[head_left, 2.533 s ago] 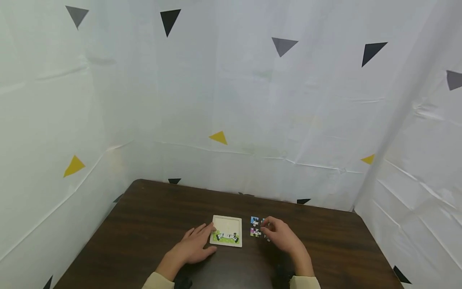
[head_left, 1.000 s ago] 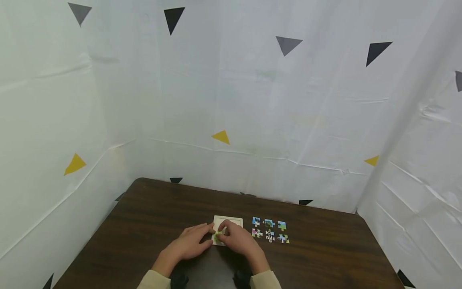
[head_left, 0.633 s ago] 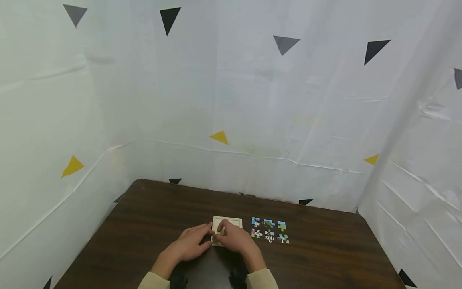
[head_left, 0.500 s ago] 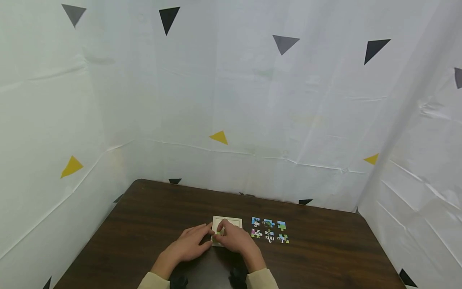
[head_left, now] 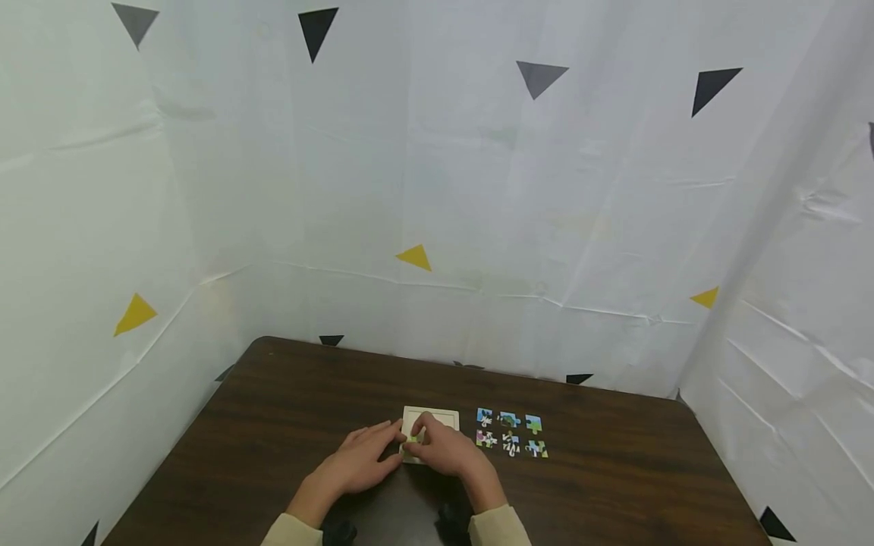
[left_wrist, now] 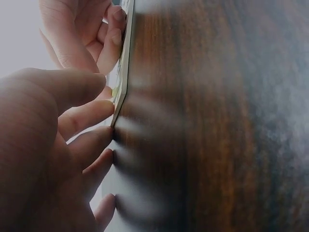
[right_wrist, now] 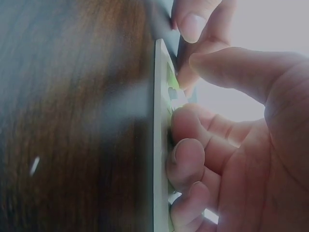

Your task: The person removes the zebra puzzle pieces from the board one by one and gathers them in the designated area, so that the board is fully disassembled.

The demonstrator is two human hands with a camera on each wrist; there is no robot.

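Observation:
A small square puzzle tray (head_left: 447,415) with a pale frame lies on the table before me. My left hand (head_left: 358,459) steadies its left side, fingers extended, thumb and fingertips right at the edge. My right hand (head_left: 447,449) reaches over the tray, thumb and curled index finger pinching at a green and white puzzle piece (right_wrist: 176,98) in its near left part. The right hand hides most of the tray's inside in the head view. Right of the tray, several loose jigsaw pieces (head_left: 508,419) lie in two rows, showing blue, green and black-and-white print.
The dark wooden table (head_left: 614,462) extends to both sides and behind the tray. A white curtain (head_left: 478,189) with grey, black and yellow triangles surrounds the table at the back and sides.
My right hand has moved left from the loose pieces to the tray, uncovering both rows and covering the zebra print. Since then it has stayed nearly still. My left hand keeps its place.

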